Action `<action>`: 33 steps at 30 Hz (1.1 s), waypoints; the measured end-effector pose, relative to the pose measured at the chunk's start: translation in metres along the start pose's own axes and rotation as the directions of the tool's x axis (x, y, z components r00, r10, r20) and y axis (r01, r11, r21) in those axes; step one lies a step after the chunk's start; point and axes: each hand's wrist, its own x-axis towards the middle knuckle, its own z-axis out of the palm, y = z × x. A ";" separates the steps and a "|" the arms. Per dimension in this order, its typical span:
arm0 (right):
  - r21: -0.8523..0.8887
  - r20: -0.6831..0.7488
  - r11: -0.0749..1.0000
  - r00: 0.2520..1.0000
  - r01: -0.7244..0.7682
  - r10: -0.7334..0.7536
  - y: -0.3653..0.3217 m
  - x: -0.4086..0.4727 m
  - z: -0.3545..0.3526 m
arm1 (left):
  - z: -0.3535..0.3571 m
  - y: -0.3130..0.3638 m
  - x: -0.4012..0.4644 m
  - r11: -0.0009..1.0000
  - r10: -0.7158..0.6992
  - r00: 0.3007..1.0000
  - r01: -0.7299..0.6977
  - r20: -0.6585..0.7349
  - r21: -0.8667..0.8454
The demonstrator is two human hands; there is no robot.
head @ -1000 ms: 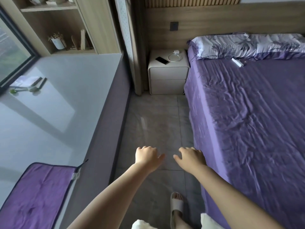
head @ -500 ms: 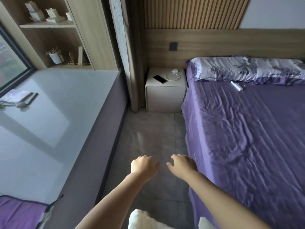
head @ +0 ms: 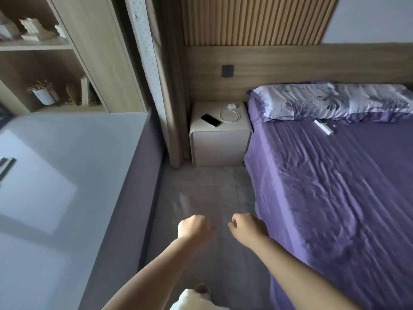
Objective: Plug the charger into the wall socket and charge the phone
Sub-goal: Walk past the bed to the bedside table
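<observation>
**Beside the nightstand: charger, phone and socket, hands held short of them**

Right of the white rounded nightstand [head: 220, 148] lies the wide bed with a wrinkled purple sheet [head: 335, 198]. Below the nightstand, over the grey tiled floor [head: 201, 198], the left hand [head: 194, 228] and right hand [head: 247, 225] hang side by side, apart from each other, fingers loosely curled and holding nothing. On the nightstand top rests the black slab phone [head: 210, 120], screen dark, just beside the white charger block with its coiled white cable [head: 230, 113]. Above the nightstand, on the wooden headboard panel, sits the small dark square wall socket [head: 227, 70], nothing plugged in.
</observation>
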 end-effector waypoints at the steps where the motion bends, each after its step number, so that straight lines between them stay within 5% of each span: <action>1: 0.008 -0.011 1.000 1.000 -0.012 0.012 -0.006 0.012 -0.005 | -0.009 -0.005 0.014 1.000 0.009 1.000 -0.009 -0.003 0.009; 14: 0.043 -0.047 0.996 0.995 -0.083 0.085 -0.024 0.128 -0.045 | -0.065 -0.020 0.140 0.999 0.048 0.999 -0.048 0.003 0.014; 33: -0.047 0.012 0.997 0.998 0.056 -0.055 0.029 0.357 -0.137 | -0.127 0.047 0.340 0.994 -0.095 0.992 0.099 0.080 -0.040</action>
